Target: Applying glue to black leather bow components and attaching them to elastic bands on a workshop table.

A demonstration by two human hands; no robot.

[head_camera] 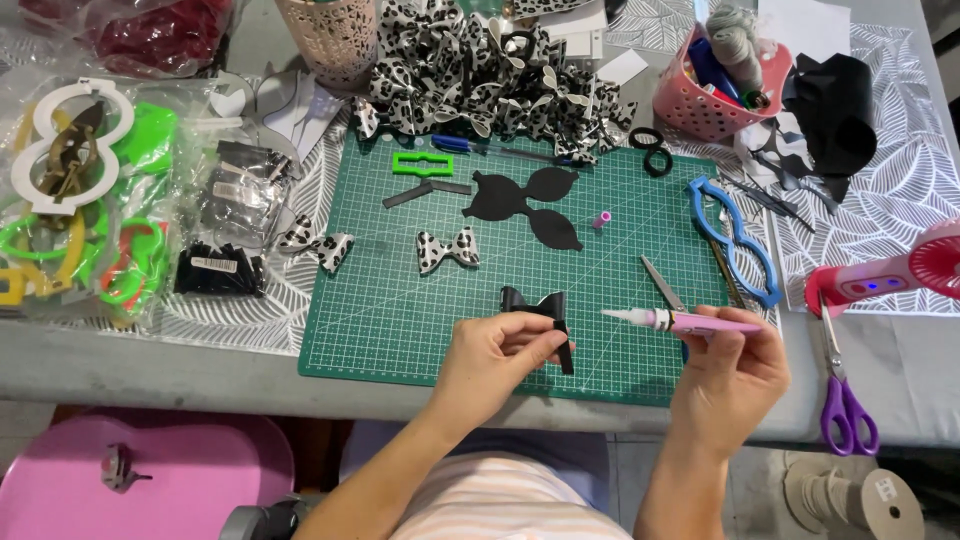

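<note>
My left hand (pixel 495 360) pinches a small black bow (pixel 535 305) with a black strip hanging from it, just above the front of the green cutting mat (pixel 380 300). My right hand (pixel 730 375) grips a pink glue tube (pixel 690 321) held level, its white nozzle pointing left toward the bow and a short gap away from it. A finished leopard-print bow (pixel 447 250) lies on the mat behind the hands. Flat black bow cut-outs (pixel 530 205) lie further back.
A heap of leopard-print bows (pixel 480 80) sits at the back. Also here: a pink basket (pixel 705 100), blue template (pixel 735 240), green template (pixel 422 163), purple-handled scissors (pixel 845 400), another pair of scissors (pixel 665 285), a pink fan (pixel 900 275), bags of templates (pixel 90 200) on the left.
</note>
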